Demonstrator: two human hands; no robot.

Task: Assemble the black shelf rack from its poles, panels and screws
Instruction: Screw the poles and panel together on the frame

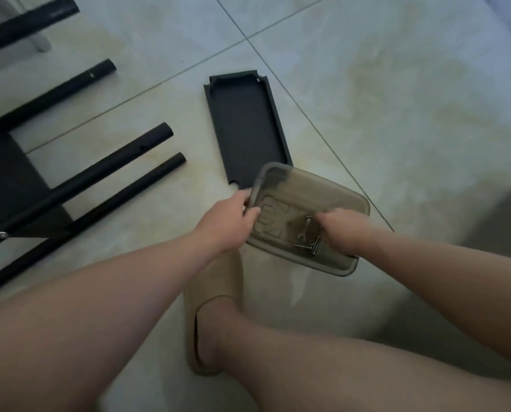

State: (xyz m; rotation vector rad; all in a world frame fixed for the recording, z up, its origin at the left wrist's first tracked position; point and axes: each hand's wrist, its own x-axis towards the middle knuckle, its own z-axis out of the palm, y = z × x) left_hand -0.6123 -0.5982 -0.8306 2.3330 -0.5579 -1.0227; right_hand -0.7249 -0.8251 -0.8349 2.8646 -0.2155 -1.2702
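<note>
- Head view: the left hand (233, 223) grips the near-left rim of a smoky see-through tray (296, 181), thumb on top and fingers curled round the edge, holding it tilted above the floor (397, 99).
- The right hand (342, 230) reaches down into the tray with its fingers bunched over the hardware; I cannot tell whether it is pinching anything.
- In the tray's near corner lies a small pile of screws (311, 247), too tangled to count, and one little spanner (304, 230) beside them.
- The tray's bottom has a raised moulded mark, too blurred to read.
- One black panel (245, 126) lies flat on the tiles, rim upward, just beyond the tray; its near end is hidden behind the tray.
- A second dark panel (4, 176) shows at the left edge.
- Four black poles (105, 166) lie to the left, roughly parallel; two of them cross the second panel, and one carries a silver screw head (1, 234) near the left edge.
- One beige slipper (212, 292) is on the foot beneath the tray.
</note>
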